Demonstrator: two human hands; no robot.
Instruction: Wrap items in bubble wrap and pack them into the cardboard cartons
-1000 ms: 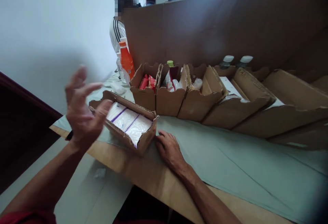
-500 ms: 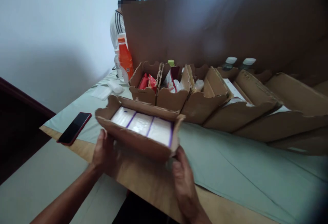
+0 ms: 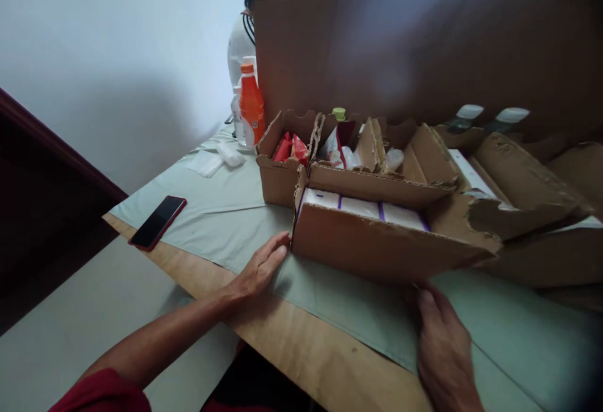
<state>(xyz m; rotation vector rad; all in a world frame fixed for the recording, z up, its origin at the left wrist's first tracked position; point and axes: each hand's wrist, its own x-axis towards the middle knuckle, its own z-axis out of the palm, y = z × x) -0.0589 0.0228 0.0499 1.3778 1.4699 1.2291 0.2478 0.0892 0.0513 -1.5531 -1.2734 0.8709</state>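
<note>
A narrow cardboard box [image 3: 358, 249] stands in front of the row of similar boxes, close to the table's near side. White plastic-wrapped packs with purple edges [image 3: 360, 206] fill it side by side; they look like tissue packs. My left hand [image 3: 264, 264] presses its fingers against the box's left end. At the lower right corner, my right hand [image 3: 443, 333] grips the box, its fingertips partly hidden beneath the cardboard. Whether the box's base rests on the cloth or hovers just over it, I cannot tell.
Open cardboard bins [image 3: 282, 183] line the back, holding red packets [image 3: 292, 148] and other goods. An orange bottle [image 3: 252, 107] stands at their left. A phone [image 3: 159, 222] and clear plastic packets [image 3: 219, 159] lie on the green cloth. Behind a tall cardboard panel [image 3: 377, 54] is a person [image 3: 240, 48].
Both hands have carried the box of packs to the right, up against the row of bins. It has turned, so its long front side now faces me. The view has shifted left.
</note>
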